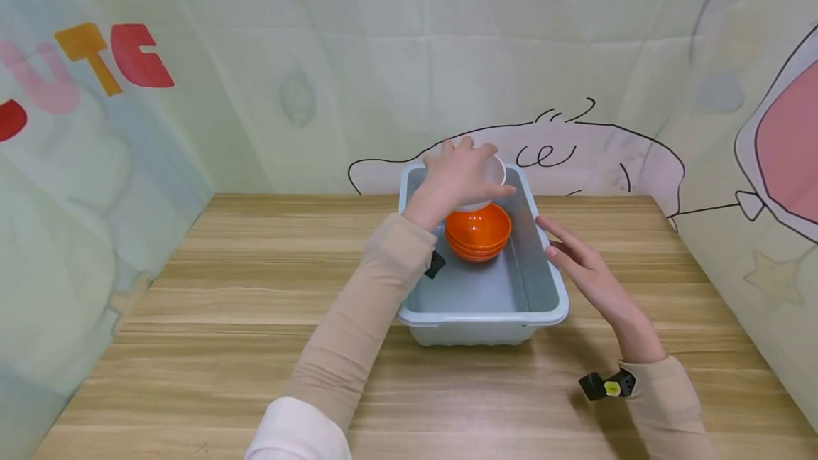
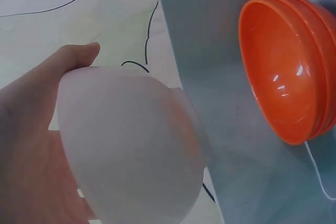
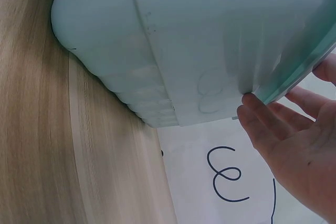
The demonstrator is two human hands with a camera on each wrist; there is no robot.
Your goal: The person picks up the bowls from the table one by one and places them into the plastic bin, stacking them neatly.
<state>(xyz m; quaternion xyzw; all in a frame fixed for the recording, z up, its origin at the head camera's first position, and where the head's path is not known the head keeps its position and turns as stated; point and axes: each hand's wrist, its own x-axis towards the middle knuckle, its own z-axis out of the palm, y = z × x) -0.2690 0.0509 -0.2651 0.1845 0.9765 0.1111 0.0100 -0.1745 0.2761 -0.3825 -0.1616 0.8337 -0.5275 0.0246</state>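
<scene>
In the head view my left hand (image 1: 455, 177) reaches over the far end of a grey-blue plastic tub (image 1: 483, 319) and holds a translucent white bowl (image 1: 495, 170). That bowl (image 2: 128, 145) is tilted in the left wrist view, with the thumb at its edge and the fingers partly hidden behind it. Below it, a stack of orange bowls (image 1: 478, 231) rests on the tub's floor. My right hand (image 1: 589, 277) grips the tub's right rim, thumb on top; the right wrist view shows fingertips (image 3: 251, 102) under the rim.
The tub stands on a wood-grain table (image 1: 268, 289) near its back edge. Behind the table hangs a printed cloth backdrop (image 1: 358, 77), which also covers both sides. A dark wrist device (image 1: 607, 385) sits at the right cuff.
</scene>
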